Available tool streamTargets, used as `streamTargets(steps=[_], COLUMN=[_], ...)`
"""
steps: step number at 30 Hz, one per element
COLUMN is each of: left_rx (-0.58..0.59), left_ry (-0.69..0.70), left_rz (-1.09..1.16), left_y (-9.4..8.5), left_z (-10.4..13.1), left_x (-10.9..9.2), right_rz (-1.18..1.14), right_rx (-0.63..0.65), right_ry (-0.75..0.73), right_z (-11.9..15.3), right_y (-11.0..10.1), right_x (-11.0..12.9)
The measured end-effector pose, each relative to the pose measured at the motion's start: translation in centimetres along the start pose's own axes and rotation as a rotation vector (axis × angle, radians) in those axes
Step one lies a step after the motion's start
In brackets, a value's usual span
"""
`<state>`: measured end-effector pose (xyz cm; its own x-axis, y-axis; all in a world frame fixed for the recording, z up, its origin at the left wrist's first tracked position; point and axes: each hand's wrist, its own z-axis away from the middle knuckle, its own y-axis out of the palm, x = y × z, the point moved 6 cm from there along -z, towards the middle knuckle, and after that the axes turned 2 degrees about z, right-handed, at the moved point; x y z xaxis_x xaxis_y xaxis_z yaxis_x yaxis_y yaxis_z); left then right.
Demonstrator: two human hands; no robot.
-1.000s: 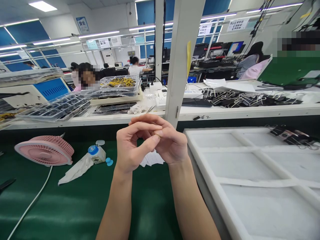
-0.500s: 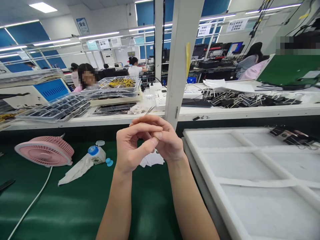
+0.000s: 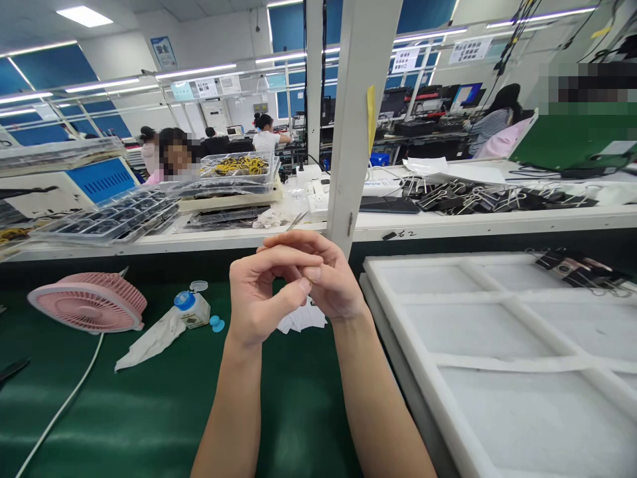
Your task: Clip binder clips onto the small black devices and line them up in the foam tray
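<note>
- The left hand and right hand met at the fingertips, fingers curled; whether they pinched anything, I could not tell.
- White papers lay on the green mat, partly hidden behind the hands.
- Leftward were a bottle and pink fan.
- Rightward lay a white tray.

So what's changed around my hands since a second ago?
Your bare right hand has shifted slightly left, toward your bare left hand, and the left thumb has drawn back a little. No pick-up or release shows; whether the fingers pinch something small is unclear. The round pink fan, the white bottle with a blue top and the white compartmented tray stayed put.
</note>
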<state>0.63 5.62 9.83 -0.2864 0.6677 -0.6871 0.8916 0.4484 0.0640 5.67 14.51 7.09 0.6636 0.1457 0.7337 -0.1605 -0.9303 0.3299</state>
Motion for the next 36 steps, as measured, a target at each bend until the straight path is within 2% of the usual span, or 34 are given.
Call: streamTargets(steps=[6,11,17,30,36], left_rx=[0.01,0.068,0.025,0.037,0.039], left_ry=[0.013,0.017,0.039,0.025,0.008], left_rz=[-0.004,-0.016,-0.055,-0.051,-0.012], left_y=[0.0,0.3,0.2,0.2,0.3], left_z=[0.0,0.1,0.0,0.0,0.0], left_x=[0.1,-0.2,-0.3,-0.5,-0.9], right_rz=[-0.036,-0.06,-0.009,0.024,0.002], right_rx=[0.044,0.086,0.06,0.039,0.059], right_ry=[-0.037,-0.026,0.028,0.067,0.024], right_z=[0.0,0.0,0.0,0.1,0.4], right_y=[0.3,0.7,0.8,0.9,1.0], right_x=[0.2,0.4,0.5,0.7,1.4])
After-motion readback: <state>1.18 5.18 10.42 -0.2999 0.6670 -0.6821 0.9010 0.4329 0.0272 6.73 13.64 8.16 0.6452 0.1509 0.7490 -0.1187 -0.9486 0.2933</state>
